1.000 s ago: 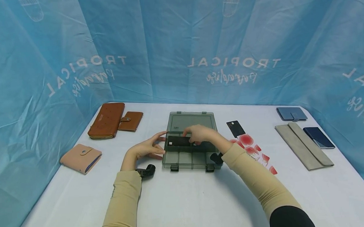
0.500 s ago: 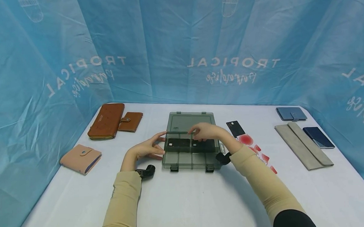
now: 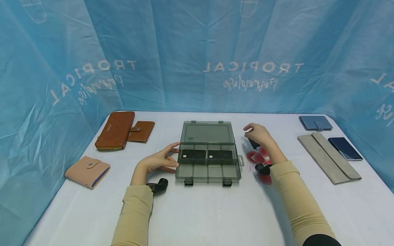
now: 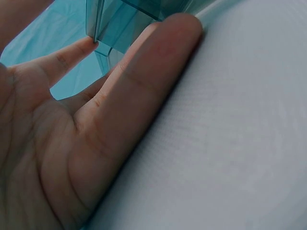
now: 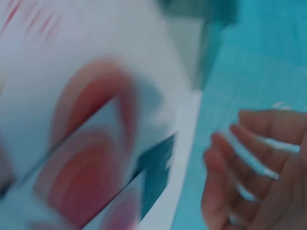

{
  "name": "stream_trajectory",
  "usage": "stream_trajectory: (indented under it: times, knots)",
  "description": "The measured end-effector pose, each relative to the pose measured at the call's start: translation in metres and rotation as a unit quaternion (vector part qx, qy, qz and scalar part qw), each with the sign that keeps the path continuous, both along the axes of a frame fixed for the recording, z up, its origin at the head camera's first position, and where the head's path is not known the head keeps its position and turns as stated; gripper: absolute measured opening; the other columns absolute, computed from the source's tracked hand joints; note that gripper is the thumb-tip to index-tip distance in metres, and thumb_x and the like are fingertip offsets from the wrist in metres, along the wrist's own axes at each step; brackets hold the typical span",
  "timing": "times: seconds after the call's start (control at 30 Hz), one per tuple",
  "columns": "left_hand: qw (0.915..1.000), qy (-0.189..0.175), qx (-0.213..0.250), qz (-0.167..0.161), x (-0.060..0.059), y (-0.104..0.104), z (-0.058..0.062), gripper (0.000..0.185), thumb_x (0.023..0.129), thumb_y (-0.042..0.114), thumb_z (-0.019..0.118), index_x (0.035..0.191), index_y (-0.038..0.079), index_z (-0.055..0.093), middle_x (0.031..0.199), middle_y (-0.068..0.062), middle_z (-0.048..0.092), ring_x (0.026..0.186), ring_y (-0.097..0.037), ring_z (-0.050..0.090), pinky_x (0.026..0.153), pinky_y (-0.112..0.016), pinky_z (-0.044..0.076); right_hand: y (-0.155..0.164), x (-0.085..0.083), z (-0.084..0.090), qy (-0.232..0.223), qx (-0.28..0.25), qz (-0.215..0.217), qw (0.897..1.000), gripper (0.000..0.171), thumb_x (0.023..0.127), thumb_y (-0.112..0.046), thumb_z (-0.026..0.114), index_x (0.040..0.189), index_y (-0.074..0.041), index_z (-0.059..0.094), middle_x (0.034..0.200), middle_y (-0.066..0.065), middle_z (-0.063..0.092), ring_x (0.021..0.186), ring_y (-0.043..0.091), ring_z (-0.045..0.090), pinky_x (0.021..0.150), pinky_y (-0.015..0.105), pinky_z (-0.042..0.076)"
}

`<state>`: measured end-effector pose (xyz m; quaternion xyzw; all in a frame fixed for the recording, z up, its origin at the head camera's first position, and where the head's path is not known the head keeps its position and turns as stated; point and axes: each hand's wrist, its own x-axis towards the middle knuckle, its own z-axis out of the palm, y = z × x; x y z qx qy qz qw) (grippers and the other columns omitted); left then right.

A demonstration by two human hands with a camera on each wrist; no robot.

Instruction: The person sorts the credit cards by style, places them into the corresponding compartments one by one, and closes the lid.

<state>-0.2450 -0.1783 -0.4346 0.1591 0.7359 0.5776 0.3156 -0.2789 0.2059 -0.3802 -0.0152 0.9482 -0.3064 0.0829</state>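
Note:
A smoky clear plastic box (image 3: 207,173) with its lid (image 3: 207,132) folded back lies at the middle of the white table (image 3: 200,217). Two black cards (image 3: 193,156) (image 3: 220,156) lie in its middle row. My left hand (image 3: 165,160) rests on the table with straight fingers touching the box's left wall (image 4: 103,45). My right hand (image 3: 259,132) hovers empty with relaxed fingers over a black card (image 3: 254,143) right of the box. The right wrist view is blurred; it shows loosely curled fingers (image 5: 259,143) beside red-and-white cards (image 5: 86,143).
Brown wallets (image 3: 115,130) (image 3: 141,131) and a pink wallet (image 3: 87,171) lie at the left. Blue wallets (image 3: 315,123) (image 3: 345,149) and a grey pouch (image 3: 328,157) lie at the right. Red-patterned cards (image 3: 265,152) spread right of the box. Blue cloth (image 3: 194,47) walls the table.
My right hand has let go of the second black card in the box and moved right, over the black card on the table. The left hand has stayed put.

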Motion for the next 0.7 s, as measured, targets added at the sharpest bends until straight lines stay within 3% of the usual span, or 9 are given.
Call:
stream_trajectory:
  times: [0.07, 0.17, 0.23, 0.3, 0.53, 0.7]
  knots:
    - [1.0, 0.0, 0.002, 0.0, 0.0, 0.0, 0.0, 0.092, 0.081, 0.007, 0.069, 0.149, 0.023, 0.009, 0.147, -0.018, 0.014, 0.091, -0.02, 0.059, 0.085, -0.046, 0.051, 0.007, 0.0, -0.004, -0.012, 0.073, -0.04, 0.996, 0.04, 0.089, -0.019, 0.055, 0.122, 0.004, 0.053, 0.116, 0.025, 0.056, 0.099, 0.036, 0.056, 0.083, 0.048, 0.047]
    - [1.0, -0.002, 0.003, 0.003, -0.001, 0.0, -0.001, 0.092, 0.081, 0.006, 0.069, 0.149, 0.024, 0.01, 0.147, -0.017, 0.015, 0.091, -0.021, 0.059, 0.085, -0.046, 0.051, 0.011, 0.0, -0.006, -0.064, 0.169, -0.093, 0.979, 0.052, 0.086, -0.032, 0.059, 0.121, 0.006, 0.053, 0.114, 0.026, 0.056, 0.095, 0.035, 0.054, 0.08, 0.048, 0.047]
    - [1.0, -0.003, 0.002, 0.005, -0.001, 0.0, -0.001, 0.092, 0.081, 0.006, 0.069, 0.149, 0.024, 0.01, 0.147, -0.017, 0.015, 0.091, -0.021, 0.059, 0.085, -0.046, 0.051, 0.01, 0.0, -0.007, -0.097, 0.209, -0.111, 0.967, 0.06, 0.083, -0.04, 0.062, 0.12, 0.007, 0.054, 0.111, 0.025, 0.056, 0.091, 0.033, 0.053, 0.078, 0.046, 0.047]
    - [1.0, -0.002, 0.002, 0.005, -0.001, 0.0, -0.001, 0.092, 0.081, 0.006, 0.069, 0.149, 0.024, 0.01, 0.147, -0.017, 0.015, 0.092, -0.021, 0.059, 0.085, -0.046, 0.051, 0.009, -0.001, -0.008, -0.113, 0.228, -0.112, 0.96, 0.065, 0.081, -0.043, 0.064, 0.121, 0.007, 0.053, 0.112, 0.025, 0.055, 0.092, 0.033, 0.052, 0.08, 0.046, 0.046]
    - [1.0, -0.003, 0.007, 0.003, -0.001, 0.0, -0.002, 0.094, 0.08, 0.01, 0.072, 0.149, 0.024, 0.01, 0.147, -0.017, 0.014, 0.092, -0.021, 0.059, 0.085, -0.046, 0.051, 0.008, -0.005, -0.013, -0.073, 0.203, -0.043, 0.976, 0.055, 0.079, -0.026, 0.066, 0.126, -0.001, 0.051, 0.114, 0.027, 0.051, 0.1, 0.041, 0.046, 0.086, 0.057, 0.038]
    - [1.0, -0.004, 0.008, 0.004, -0.001, -0.001, -0.003, 0.096, 0.078, 0.011, 0.074, 0.149, 0.025, 0.01, 0.147, -0.016, 0.015, 0.092, -0.021, 0.059, 0.084, -0.046, 0.051, 0.012, -0.009, -0.017, -0.059, 0.181, -0.04, 0.981, 0.061, 0.077, -0.021, 0.068, 0.131, -0.001, 0.046, 0.117, 0.028, 0.05, 0.105, 0.043, 0.043, 0.089, 0.06, 0.034]
